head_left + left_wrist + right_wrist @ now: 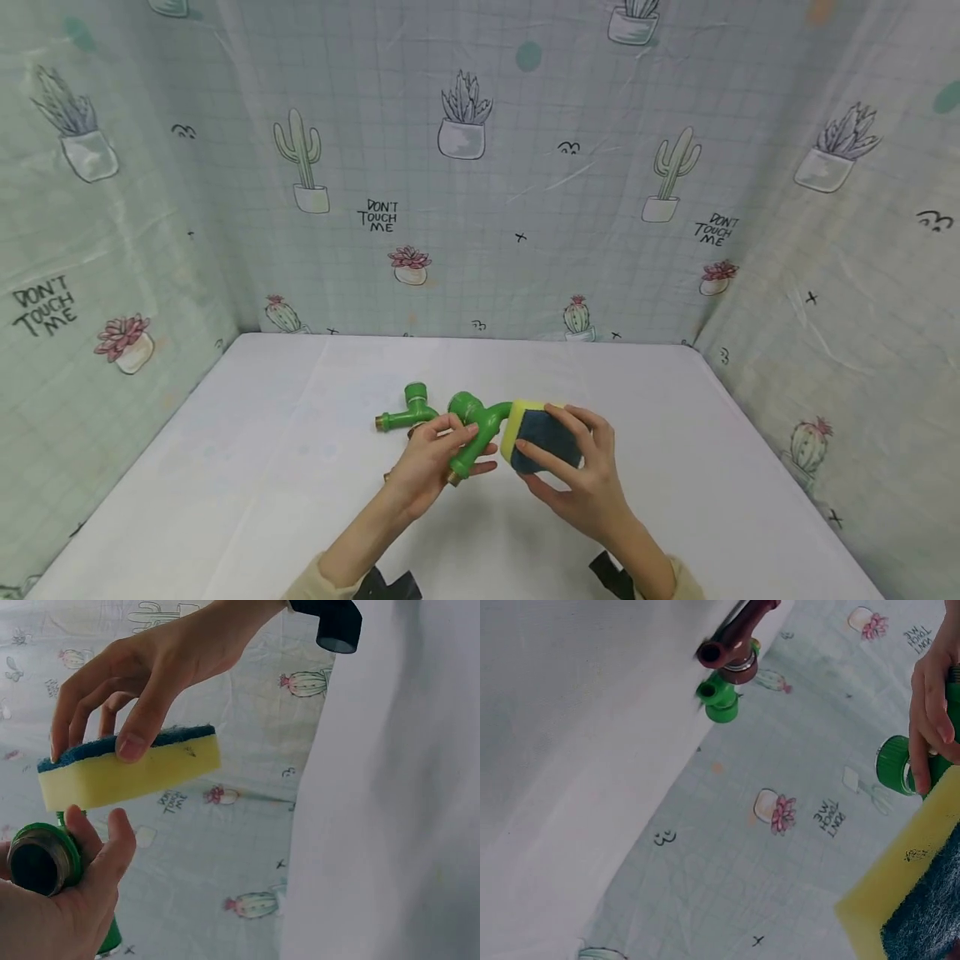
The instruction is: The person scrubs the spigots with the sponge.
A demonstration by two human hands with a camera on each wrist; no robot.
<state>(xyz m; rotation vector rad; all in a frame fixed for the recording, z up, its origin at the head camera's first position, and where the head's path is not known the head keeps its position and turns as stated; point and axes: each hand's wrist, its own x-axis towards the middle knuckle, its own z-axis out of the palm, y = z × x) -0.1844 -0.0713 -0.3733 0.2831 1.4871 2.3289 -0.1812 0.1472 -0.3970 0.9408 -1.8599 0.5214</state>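
Observation:
A green plastic tap (487,423) is held up over the table by my left hand (426,462), thumb and fingers around its body. Its threaded inlet end faces the camera in the left wrist view. My right hand (588,479) grips a sponge (542,427) with a yellow foam layer and a dark blue scouring layer. The fingers lie on the blue face in the head view. At the sponge's yellow edge, the tap's spout meets or overlaps it; the tip is hidden.
A second green tap (411,413) lies on the white table (300,492) beyond my left hand. Near it is a brownish-red tap (739,641), mostly covered by the left hand in the head view. Patterned cloth walls (525,275) enclose the table's back and sides.

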